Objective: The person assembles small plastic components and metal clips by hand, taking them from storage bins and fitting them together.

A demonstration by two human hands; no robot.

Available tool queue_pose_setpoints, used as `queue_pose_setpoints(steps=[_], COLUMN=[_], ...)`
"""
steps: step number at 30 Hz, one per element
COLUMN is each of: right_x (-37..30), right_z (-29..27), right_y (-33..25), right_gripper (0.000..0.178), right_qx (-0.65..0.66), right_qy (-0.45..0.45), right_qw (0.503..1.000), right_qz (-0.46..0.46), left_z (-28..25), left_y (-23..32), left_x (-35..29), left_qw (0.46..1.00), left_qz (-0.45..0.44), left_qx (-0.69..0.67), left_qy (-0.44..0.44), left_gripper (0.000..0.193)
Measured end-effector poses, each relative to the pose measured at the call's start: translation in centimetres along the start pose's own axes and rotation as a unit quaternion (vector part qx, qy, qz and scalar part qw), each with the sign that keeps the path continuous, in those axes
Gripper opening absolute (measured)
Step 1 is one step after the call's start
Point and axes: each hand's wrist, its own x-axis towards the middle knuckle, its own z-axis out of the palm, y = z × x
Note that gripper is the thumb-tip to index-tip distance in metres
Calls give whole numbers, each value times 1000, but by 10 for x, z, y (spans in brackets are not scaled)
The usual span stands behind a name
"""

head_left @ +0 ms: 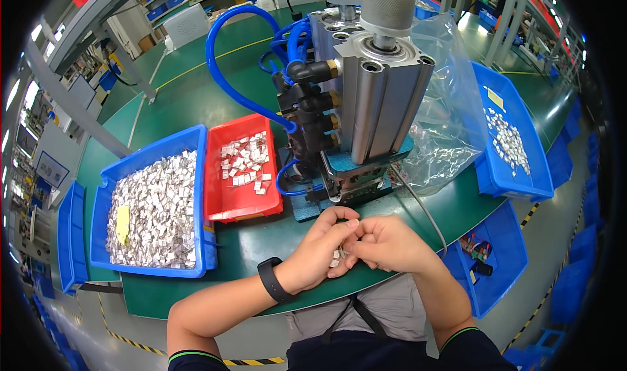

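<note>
Small white pieces could spill over the near edge of the worktop if the cupped palm tips. At that edge the left hand, half curled, cradles them; the right hand is nearly closed against it, its contents impossible to tell.

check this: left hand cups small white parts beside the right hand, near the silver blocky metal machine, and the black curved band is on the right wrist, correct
Wrong wrist: the head view shows the black curved band on the left one. The left hand does cup small white parts beside the right hand, near the silver blocky metal machine.
</note>
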Motion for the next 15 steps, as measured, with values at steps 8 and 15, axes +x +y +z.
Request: queue_pose_setpoints(steps=[8, 15], right_x=[-5, 6], right_z=[5, -11], right_y=[-2, 13], right_gripper=[9, 9], right_qx=[-169, 195], right_qy=[46, 108], right_qw=[977, 962], right_qz=[-121, -160], left_z=[-2, 3], left_y=[-4, 2], left_x=[2, 0], left_qw=[1000, 993], left_qz=[19, 6], left_qx=[18, -112], left_qy=[15, -30], left_gripper=[34, 30])
